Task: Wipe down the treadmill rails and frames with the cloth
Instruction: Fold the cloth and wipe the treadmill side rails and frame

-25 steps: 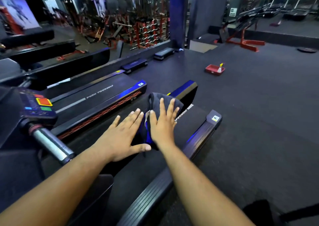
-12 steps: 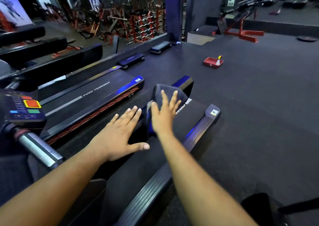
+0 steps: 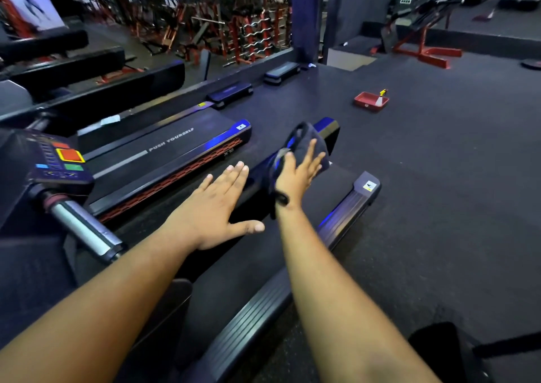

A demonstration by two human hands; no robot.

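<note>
A dark cloth (image 3: pixel 307 137) lies over the left side rail (image 3: pixel 328 126) of the treadmill in front of me, near the rail's far end. My right hand (image 3: pixel 298 172) presses flat on the cloth with straight, spread fingers. My left hand (image 3: pixel 216 207) rests flat and open on the treadmill belt (image 3: pixel 234 280), just left of the right hand, thumb stretched out. The right side rail (image 3: pixel 345 210) runs along the belt's other edge, bare, with a yellow label at its end.
A second treadmill (image 3: pixel 164 151) marked "PUSH YOURSELF" stands to the left, with a console (image 3: pixel 55 160) and a silver handlebar (image 3: pixel 82 227) close to my left arm. A red tray (image 3: pixel 370 101) sits on the floor. Step platforms (image 3: pixel 229 91) line the glass wall.
My right hand has slid the cloth farther along the left rail toward its far end. My left hand has stayed flat on the belt.
</note>
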